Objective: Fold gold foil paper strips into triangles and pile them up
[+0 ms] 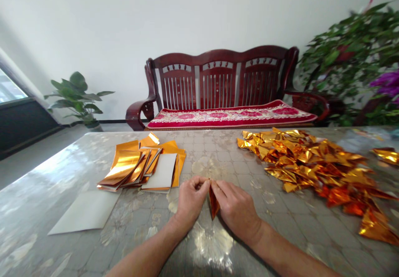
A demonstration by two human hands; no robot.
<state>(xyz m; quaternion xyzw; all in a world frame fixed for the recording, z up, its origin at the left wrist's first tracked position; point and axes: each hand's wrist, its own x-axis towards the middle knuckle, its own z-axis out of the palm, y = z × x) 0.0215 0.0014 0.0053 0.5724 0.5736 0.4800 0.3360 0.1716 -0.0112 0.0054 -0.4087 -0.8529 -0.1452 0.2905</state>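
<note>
Between my two hands, above the middle of the table, is a folded piece of gold foil paper (213, 204), its pointed end hanging down. My left hand (192, 198) pinches its upper edge with thumb and forefinger. Against the other side, my right hand (236, 207) grips the same piece, fingertips meeting those of the left. The fingers hide most of its upper part. To the left lies a loose stack of gold foil paper sheets (126, 165), some with the white back (162, 171) up. On the right spreads a heap of folded gold foil pieces (299, 156).
A single pale sheet (85, 212) lies at the left of the patterned table (143, 243). Clear plastic (361, 139) sits at the far right. Behind the table stands a dark red wooden bench (215, 77) with a red floral cushion (230, 116), potted plants (77, 96) on both sides.
</note>
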